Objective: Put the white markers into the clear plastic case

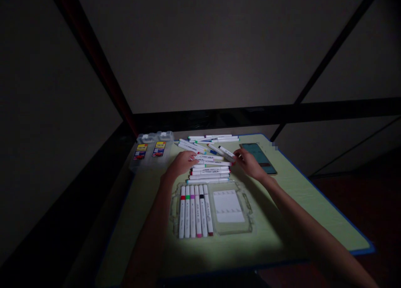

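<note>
My left hand [182, 162] has its fingers bent round the left end of a white marker [206, 158] in the loose pile. At the pile's right side, my right hand [248, 162] pinches the end of a tilted white marker [226, 153] with a dark band. Several more markers [209, 176] lie stacked crosswise just in front of the hands. Nearer to me, an opened clear plastic case [249, 221] lies flat. Its left half holds a row of upright-lying markers [191, 217] with coloured bands, and a white card [228, 206] is in its right half.
Two clear cases [150, 158] with yellow labels lie at the table's far left. A phone [258, 157] rests right of my right hand. More markers [213, 138] lie along the back. The pale green table [300, 225] has a blue edge; a wall stands behind it.
</note>
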Tool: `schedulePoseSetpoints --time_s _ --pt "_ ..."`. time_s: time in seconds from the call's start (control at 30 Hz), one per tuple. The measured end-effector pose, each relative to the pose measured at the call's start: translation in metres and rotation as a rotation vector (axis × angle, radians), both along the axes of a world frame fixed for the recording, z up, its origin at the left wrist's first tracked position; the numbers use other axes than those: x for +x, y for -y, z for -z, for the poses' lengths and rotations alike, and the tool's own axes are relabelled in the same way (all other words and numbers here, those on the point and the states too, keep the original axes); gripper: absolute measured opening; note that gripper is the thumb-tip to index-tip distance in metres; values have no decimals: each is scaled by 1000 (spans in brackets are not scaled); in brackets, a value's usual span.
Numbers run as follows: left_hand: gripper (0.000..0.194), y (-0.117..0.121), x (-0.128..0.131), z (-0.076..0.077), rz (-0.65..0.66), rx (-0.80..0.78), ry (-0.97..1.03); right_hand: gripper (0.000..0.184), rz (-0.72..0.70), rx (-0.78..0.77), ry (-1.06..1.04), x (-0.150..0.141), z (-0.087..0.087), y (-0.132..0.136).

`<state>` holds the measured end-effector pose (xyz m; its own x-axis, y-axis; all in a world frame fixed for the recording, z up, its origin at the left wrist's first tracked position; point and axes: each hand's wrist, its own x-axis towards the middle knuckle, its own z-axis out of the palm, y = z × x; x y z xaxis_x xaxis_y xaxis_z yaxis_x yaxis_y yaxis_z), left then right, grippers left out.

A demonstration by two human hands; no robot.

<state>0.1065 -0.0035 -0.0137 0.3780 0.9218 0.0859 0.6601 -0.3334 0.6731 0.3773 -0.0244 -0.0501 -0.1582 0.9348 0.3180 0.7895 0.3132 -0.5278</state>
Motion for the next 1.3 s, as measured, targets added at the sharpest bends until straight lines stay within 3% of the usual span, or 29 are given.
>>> schedulePoseSetpoints --time_s 0.33,0.67,0.8,0.93,1.1,1.3 --pt "41 6 4 -13 54 -21 87 17 -180 -10 -207 -31 -19 48" --pt "31 20 16 -22 288 -239 217 19 -325 5 -355 -44 -17 63" --pt "19 22 20 -22 298 -311 230 17 -277 -21 -493 -42 -12 61" --pt "14 22 20 -23 230 -352 207 25 -169 -72 -761 -36 -10 57" --pt "12 23 23 -21 263 -453 196 29 -82 -117 -1099 -33 -6 53" --pt "7 27 35 -11 337 -547 187 26 -100 -129 -1201 -40 -6 51"
